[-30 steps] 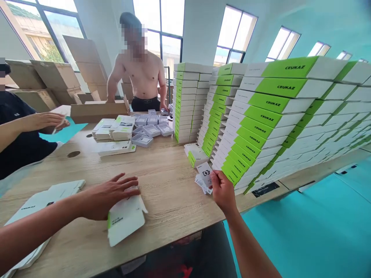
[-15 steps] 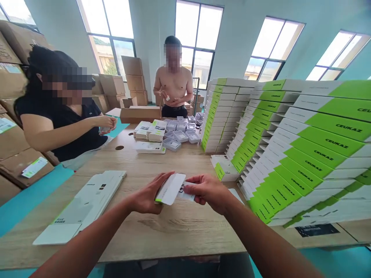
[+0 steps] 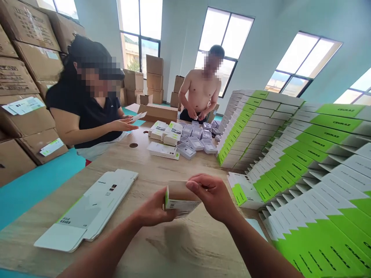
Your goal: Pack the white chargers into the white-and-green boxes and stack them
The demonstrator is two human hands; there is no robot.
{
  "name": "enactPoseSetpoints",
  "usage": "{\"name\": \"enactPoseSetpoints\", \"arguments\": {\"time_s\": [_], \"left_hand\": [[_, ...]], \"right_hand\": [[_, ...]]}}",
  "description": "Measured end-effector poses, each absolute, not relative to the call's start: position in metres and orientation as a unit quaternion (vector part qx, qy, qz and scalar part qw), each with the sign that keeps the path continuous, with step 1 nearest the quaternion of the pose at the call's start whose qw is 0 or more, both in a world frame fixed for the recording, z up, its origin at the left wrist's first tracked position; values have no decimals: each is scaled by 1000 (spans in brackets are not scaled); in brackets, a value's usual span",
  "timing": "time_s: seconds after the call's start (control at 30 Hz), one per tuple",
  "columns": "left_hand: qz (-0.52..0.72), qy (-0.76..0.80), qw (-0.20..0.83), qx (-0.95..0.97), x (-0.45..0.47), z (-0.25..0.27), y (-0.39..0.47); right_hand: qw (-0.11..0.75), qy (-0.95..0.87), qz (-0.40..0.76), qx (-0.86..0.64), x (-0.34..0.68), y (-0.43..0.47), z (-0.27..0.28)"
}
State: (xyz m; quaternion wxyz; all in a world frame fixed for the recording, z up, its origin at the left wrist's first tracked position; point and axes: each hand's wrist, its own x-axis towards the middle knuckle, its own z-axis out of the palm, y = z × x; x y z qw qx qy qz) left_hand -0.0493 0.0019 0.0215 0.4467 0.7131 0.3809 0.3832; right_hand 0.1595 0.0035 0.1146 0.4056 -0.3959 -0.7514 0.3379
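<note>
A small white-and-green cardboard box (image 3: 183, 205) is held just above the table, its brown inside showing through an open side. Around its left end my left hand (image 3: 155, 208) is closed, thumb and fingers on opposite sides. My right hand (image 3: 210, 193) pinches the box's upper right edge between thumb and curled fingers. To the left lies a stack of flat, unfolded white cartons (image 3: 97, 204) with green stripes. On the right, close to my right forearm, a white-and-green box (image 3: 245, 189) lies on the table.
Tall stacks of white-and-green boxes (image 3: 324, 154) line the right side. Clear plastic cases (image 3: 195, 143) and piled printed cartons (image 3: 165, 132) sit at the far middle. One person (image 3: 89, 104) sits at the left holding cards; another person (image 3: 199, 90) stands behind the table (image 3: 136, 262).
The box has turned so its open side faces me, and my right hand has moved up to its top edge. The view has swung left. The seated person now holds flat cards out.
</note>
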Motion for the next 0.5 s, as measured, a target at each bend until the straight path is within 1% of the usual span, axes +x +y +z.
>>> {"name": "enactPoseSetpoints", "arguments": {"time_s": [0.03, 0.13, 0.23, 0.33, 0.43, 0.5], "left_hand": [[410, 406, 481, 660, -46, 19, 1], [450, 460, 487, 591, -39, 13, -3], [434, 422, 505, 616, -41, 13, -6], [433, 405, 488, 641, -48, 16, -8], [427, 401, 463, 665, -55, 15, -6], [425, 393, 475, 663, -58, 11, -2]], "right_hand": [[421, -728, 342, -419, 155, 8, 114], [443, -660, 397, -460, 149, 18, 109], [441, -610, 480, -451, 150, 22, 105], [442, -591, 525, -423, 151, 18, 101], [419, -606, 541, -405, 150, 21, 91], [370, -666, 501, -410, 148, 41, 80]]}}
